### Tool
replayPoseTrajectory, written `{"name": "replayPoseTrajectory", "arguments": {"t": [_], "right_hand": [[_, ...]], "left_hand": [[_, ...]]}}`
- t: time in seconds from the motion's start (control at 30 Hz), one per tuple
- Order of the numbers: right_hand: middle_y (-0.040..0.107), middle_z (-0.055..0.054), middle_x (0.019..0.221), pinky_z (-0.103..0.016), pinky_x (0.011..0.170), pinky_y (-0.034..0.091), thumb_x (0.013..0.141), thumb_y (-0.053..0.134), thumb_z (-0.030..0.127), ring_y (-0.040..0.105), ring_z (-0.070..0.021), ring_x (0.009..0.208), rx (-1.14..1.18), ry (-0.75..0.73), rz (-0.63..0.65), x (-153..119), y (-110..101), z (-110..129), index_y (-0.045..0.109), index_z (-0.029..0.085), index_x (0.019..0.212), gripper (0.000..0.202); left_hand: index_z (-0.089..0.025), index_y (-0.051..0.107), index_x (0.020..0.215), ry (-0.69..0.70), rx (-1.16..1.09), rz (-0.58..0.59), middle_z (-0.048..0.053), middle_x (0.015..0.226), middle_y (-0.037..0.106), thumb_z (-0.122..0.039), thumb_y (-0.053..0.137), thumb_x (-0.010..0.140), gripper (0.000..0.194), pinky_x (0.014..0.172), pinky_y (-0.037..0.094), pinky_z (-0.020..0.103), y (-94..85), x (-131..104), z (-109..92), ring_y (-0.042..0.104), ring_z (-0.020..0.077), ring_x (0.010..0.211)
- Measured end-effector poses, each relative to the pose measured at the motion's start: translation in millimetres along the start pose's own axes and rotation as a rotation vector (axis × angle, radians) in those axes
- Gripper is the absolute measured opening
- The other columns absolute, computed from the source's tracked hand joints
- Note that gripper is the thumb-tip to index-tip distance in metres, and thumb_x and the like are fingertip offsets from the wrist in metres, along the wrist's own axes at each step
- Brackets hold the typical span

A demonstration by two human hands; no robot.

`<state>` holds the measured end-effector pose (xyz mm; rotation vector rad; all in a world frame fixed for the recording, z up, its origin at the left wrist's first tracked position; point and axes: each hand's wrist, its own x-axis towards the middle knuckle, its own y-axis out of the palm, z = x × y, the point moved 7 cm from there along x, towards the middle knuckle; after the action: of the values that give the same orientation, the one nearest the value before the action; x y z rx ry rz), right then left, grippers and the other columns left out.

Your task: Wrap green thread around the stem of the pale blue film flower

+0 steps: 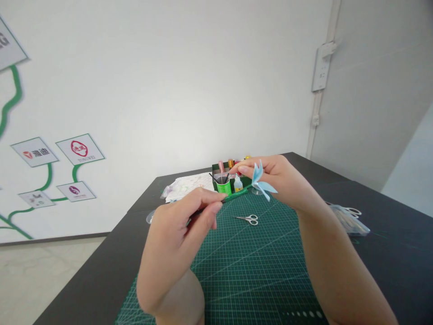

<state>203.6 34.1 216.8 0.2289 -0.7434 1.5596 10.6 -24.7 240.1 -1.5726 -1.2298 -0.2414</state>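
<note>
My left hand [184, 225] is closed, pinching the dark lower end of an artificial flower between thumb and fingers. The flower's green stem [237, 195] slants up to the right and ends in pale blue pointed petals [262, 183]. Behind the petals, my right hand [270, 170] is raised with thumb and forefinger pressed together. Whatever lies between those fingertips is too small to make out. Below the flower, small scissors [248, 219] with white handles rest on the green cutting mat [257, 266].
A green cup [223, 187] holding dark thin sticks stands at the back, beside a small glue bottle [238, 184]. Behind are thread spools [231, 163] in a dark box. White paper [191, 184] lies left; a clear pack [350, 221] and white-handled scissors [353, 211] lie right.
</note>
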Motion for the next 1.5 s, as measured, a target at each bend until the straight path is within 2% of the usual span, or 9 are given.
{"name": "replayPoseTrajectory", "arguments": {"t": [0.2, 0.3, 0.4, 0.53, 0.73, 1.07, 1.17, 1.4, 1.5], "right_hand": [[0.072, -0.002, 0.076, -0.028, 0.064, 0.045, 0.097, 0.064, 0.042, 0.06, -0.0154, 0.072, -0.072, -0.069, 0.053, -0.2, 3.9, 6.7, 0.082, 0.022, 0.082, 0.031], [0.071, -0.001, 0.073, -0.028, 0.063, 0.044, 0.098, 0.062, 0.044, 0.058, -0.0152, 0.068, -0.097, -0.048, 0.063, -0.4, 5.0, 4.7, 0.084, 0.022, 0.089, 0.033], [0.079, -0.002, 0.086, -0.031, 0.076, 0.049, 0.098, 0.061, 0.043, 0.066, -0.0185, 0.083, -0.078, -0.031, 0.082, -0.7, 6.7, 2.2, 0.085, 0.024, 0.1, 0.03], [0.081, -0.004, 0.092, -0.034, 0.082, 0.051, 0.098, 0.062, 0.043, 0.069, -0.0205, 0.09, -0.066, -0.021, 0.094, -0.7, 7.7, 0.1, 0.085, 0.025, 0.103, 0.03], [0.074, -0.001, 0.071, -0.031, 0.074, 0.053, 0.097, 0.065, 0.046, 0.064, -0.0165, 0.07, -0.106, -0.036, 0.094, -1.3, 7.4, 0.9, 0.086, 0.026, 0.102, 0.03], [0.073, -0.002, 0.071, -0.029, 0.067, 0.05, 0.097, 0.065, 0.046, 0.059, -0.0152, 0.065, -0.11, -0.039, 0.097, -2.6, 7.8, 2.0, 0.086, 0.024, 0.098, 0.031], [0.071, -0.002, 0.071, -0.029, 0.062, 0.046, 0.097, 0.065, 0.046, 0.056, -0.0145, 0.062, -0.116, -0.029, 0.101, -2.7, 7.7, 2.3, 0.086, 0.024, 0.098, 0.031], [0.055, 0.002, 0.061, -0.026, 0.052, 0.029, 0.097, 0.062, 0.039, 0.039, -0.0108, 0.056, -0.121, -0.042, 0.145, -2.2, 11.5, 8.2, 0.083, 0.019, 0.09, 0.03], [0.048, 0.004, 0.059, -0.026, 0.051, 0.026, 0.096, 0.065, 0.045, 0.036, -0.0098, 0.055, -0.01, -0.047, 0.097, 1.1, 8.7, 5.3, 0.078, 0.018, 0.083, 0.033]], "left_hand": [[-0.023, 0.066, 0.081, -0.037, 0.022, -0.173, -0.007, 0.066, 0.066, -0.02, 0.059, 0.102, 0.022, 0.054, 0.044, 0.021, -7.4, -0.2, 1.3, 0.056, 0.0077, 0.055], [-0.024, 0.067, 0.082, -0.05, 0.006, -0.225, -0.006, 0.067, 0.067, -0.022, 0.06, 0.102, 0.021, 0.054, 0.045, 0.021, -9.6, -0.1, 3.0, 0.059, 0.008, 0.058], [-0.026, 0.068, 0.086, -0.073, -0.022, -0.259, -0.007, 0.069, 0.068, -0.021, 0.06, 0.102, 0.019, 0.05, 0.042, 0.019, -10.4, 1.0, 5.8, 0.058, 0.0069, 0.057], [-0.025, 0.068, 0.087, -0.084, -0.062, -0.258, -0.006, 0.069, 0.069, -0.021, 0.06, 0.102, 0.017, 0.049, 0.041, 0.02, -8.2, 3.2, 7.5, 0.059, 0.0077, 0.058], [-0.028, 0.07, 0.11, -0.135, -0.083, -0.302, -0.008, 0.067, 0.068, -0.025, 0.062, 0.102, 0.012, 0.046, 0.042, 0.021, -8.3, 2.4, 12.1, 0.057, 0.008, 0.052], [-0.027, 0.075, 0.107, -0.059, -0.092, -0.328, -0.007, 0.071, 0.071, -0.022, 0.062, 0.103, 0.015, 0.047, 0.039, 0.02, -8.5, 3.2, 10.5, 0.056, 0.0067, 0.056], [-0.029, 0.075, 0.113, -0.073, -0.091, -0.313, -0.007, 0.069, 0.07, -0.023, 0.062, 0.103, 0.017, 0.046, 0.038, 0.021, -8.0, 2.7, 11.8, 0.051, 0.0066, 0.051], [-0.029, 0.079, 0.109, 0.01, -0.112, -0.247, -0.005, 0.072, 0.07, -0.018, 0.061, 0.103, 0.022, 0.053, 0.043, 0.021, -6.6, 2.6, 3.5, 0.059, 0.0081, 0.062], [-0.03, 0.078, 0.11, 0.027, -0.117, -0.261, -0.006, 0.073, 0.07, -0.017, 0.061, 0.103, 0.023, 0.058, 0.046, 0.019, -8.2, 0.3, 1.4, 0.06, 0.0071, 0.066]]}}
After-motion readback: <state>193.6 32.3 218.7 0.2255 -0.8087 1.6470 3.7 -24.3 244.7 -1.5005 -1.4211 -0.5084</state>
